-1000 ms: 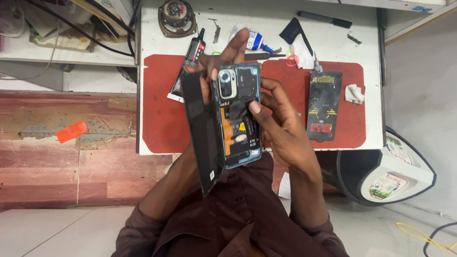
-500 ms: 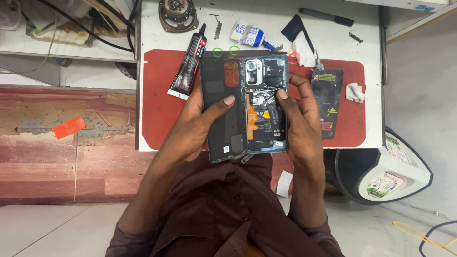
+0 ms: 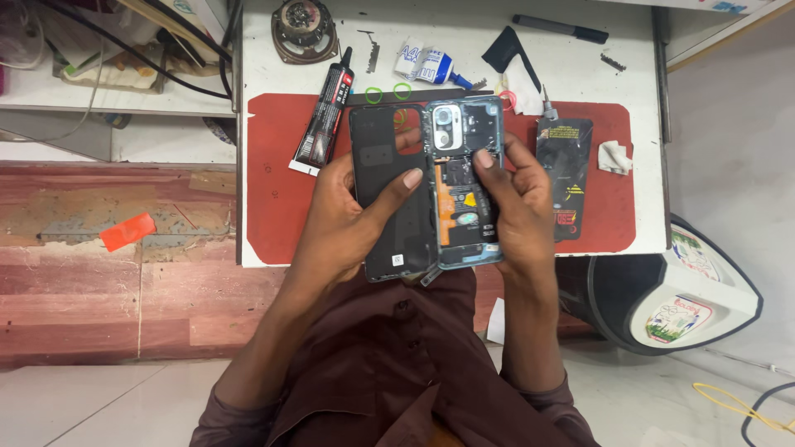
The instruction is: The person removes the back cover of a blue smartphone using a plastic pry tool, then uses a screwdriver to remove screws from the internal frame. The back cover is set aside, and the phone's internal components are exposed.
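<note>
Black back cover [image 3: 389, 199]; blue-framed phone [image 3: 464, 186] with orange flex strip; red mat [image 3: 277, 190] on white tabletop [image 3: 464, 33]; black battery [image 3: 567, 174], yellow print.

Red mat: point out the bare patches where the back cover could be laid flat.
The red mat is bare at its left, between the black glue tube and the left hand. A smaller bare strip lies right of the battery, below the white wad. The middle, under the opened phone, is crowded.
</note>
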